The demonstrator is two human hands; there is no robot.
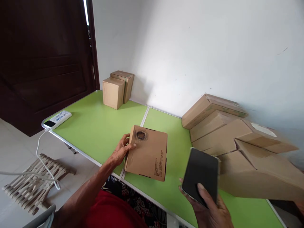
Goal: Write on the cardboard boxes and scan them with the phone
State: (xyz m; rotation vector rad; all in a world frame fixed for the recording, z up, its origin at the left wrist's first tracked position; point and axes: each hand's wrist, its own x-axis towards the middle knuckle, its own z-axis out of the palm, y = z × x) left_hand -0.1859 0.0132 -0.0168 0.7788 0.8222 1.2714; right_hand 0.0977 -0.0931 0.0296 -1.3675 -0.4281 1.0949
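Observation:
My left hand (122, 148) grips the left side of a flat brown cardboard box (148, 155), its thumb over the top face. That box has a dark round hole near its upper left corner and small black print at the lower right. In my right hand (211, 207) is a smartphone (201, 174) with a dark screen facing up. My right thumb lies across the lower part of the screen. The phone is just right of the box and apart from it, above the green table (95, 126).
Several cardboard boxes (225, 126) are piled at the right against the wall. Two smaller boxes (114, 93) stand at the back left. A white power bank (58, 119) with a cable (39, 142) lies at the left table edge. A woven stool (38, 180) stands on the floor.

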